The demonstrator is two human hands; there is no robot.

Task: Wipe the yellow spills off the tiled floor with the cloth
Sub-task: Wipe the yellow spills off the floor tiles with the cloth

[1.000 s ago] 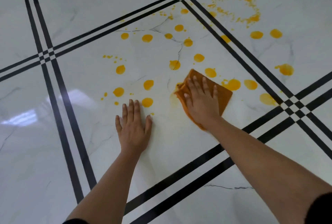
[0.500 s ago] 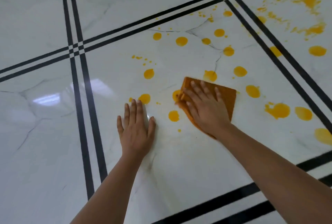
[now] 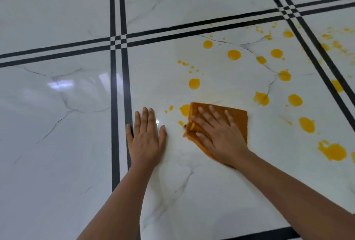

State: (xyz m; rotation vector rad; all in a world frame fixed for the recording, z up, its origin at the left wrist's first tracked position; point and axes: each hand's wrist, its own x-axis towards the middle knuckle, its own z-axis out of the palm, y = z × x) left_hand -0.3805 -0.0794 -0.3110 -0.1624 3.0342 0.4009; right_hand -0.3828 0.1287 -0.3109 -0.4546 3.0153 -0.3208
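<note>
An orange cloth (image 3: 238, 120) lies flat on the white marble tiled floor (image 3: 192, 191). My right hand (image 3: 217, 134) presses down on it with fingers spread, covering its left and lower part. My left hand (image 3: 147, 137) rests flat on the bare tile to the left, fingers together, holding nothing. A yellow spill (image 3: 184, 109) touches the cloth's left edge, with small drops (image 3: 180, 123) just below it. Several more yellow spots (image 3: 234, 54) are scattered beyond the cloth, and large blobs (image 3: 333, 151) lie to its right.
Double black grout lines (image 3: 119, 86) run past my left hand and cross another pair (image 3: 192, 30) farther away. More yellow splatter (image 3: 330, 41) lies on the tile at the far right. A faint yellowish smear (image 3: 211, 97) shows just beyond the cloth.
My right hand has slid the cloth leftward over the spots nearest my left hand. The view has swung left, so the spills sit farther right. My left hand stays planted.
</note>
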